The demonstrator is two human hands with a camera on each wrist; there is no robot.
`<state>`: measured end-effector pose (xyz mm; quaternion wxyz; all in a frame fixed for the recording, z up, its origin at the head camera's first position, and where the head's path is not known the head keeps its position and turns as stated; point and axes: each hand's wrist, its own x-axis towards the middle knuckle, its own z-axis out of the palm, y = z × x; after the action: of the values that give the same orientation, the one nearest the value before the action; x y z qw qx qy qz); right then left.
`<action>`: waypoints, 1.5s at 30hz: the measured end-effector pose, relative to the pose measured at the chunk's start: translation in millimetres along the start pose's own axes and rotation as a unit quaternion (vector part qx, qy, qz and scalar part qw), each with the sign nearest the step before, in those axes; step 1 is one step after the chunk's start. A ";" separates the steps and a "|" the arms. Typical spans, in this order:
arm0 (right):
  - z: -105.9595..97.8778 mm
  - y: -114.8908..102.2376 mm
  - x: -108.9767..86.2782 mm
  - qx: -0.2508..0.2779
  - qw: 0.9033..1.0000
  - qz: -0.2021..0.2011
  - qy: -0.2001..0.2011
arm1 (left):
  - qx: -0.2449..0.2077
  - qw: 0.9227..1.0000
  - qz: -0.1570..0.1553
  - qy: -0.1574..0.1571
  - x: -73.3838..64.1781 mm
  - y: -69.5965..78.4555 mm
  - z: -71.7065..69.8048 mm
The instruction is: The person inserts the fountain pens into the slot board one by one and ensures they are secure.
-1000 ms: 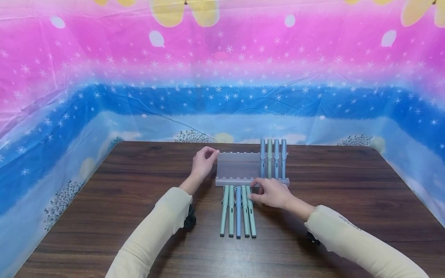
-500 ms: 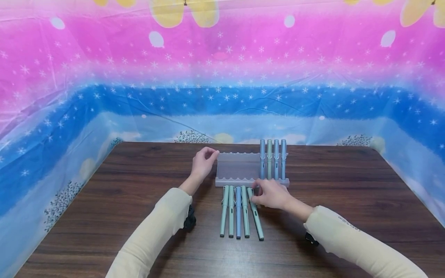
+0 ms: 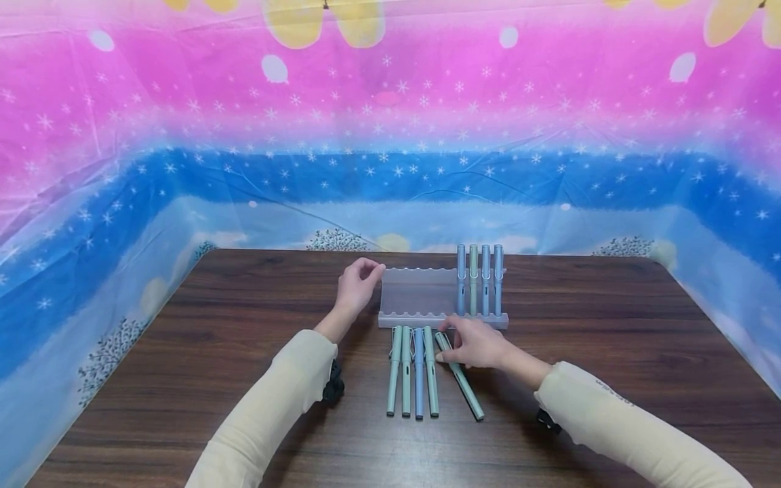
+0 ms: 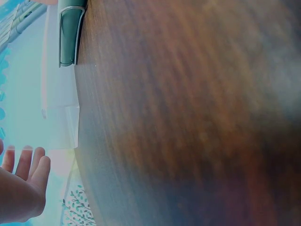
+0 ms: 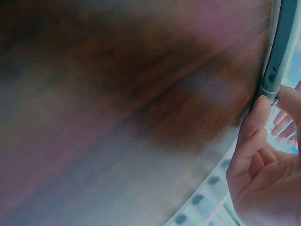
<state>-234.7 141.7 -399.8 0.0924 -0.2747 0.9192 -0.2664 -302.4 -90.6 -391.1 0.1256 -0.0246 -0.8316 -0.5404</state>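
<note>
My left hand (image 3: 355, 288) is at the upper left corner of a translucent pen rack (image 3: 417, 291), thumb and forefinger meeting on its edge. In the left wrist view, the other fingers (image 4: 41, 172) extend by the rack's end. A green pen (image 3: 466, 390) lies slanted on the table, its cap end between the thumb and fingers of my right hand (image 3: 478, 342). The right wrist view shows this pinch just beside the pen's grip section (image 5: 277, 52). Left of it, three green pens (image 3: 395, 379) and a blue pen (image 3: 419, 379) lie side by side before the rack.
Several capped pens (image 3: 473, 278), blue ones and a green one, stand in the right-hand slots of the rack. The dark wooden table (image 3: 256, 291) has a patterned cloth backdrop (image 3: 390, 176) around its back and sides.
The rightmost green pen has swung away from the row, its lower end moving right, with my right hand at its cap. My left hand stays at the rack's corner.
</note>
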 end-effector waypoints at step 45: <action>-5.4 5.9 -2.9 -0.078 0.994 -0.077 0.020 | 0.003 1.000 0.001 0.006 1.4 -0.9 1.3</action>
<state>-236.7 149.9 -398.4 0.0313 -0.3453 0.9151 -0.2057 -304.2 -89.9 -392.1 0.1312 -0.0224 -0.8322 -0.5383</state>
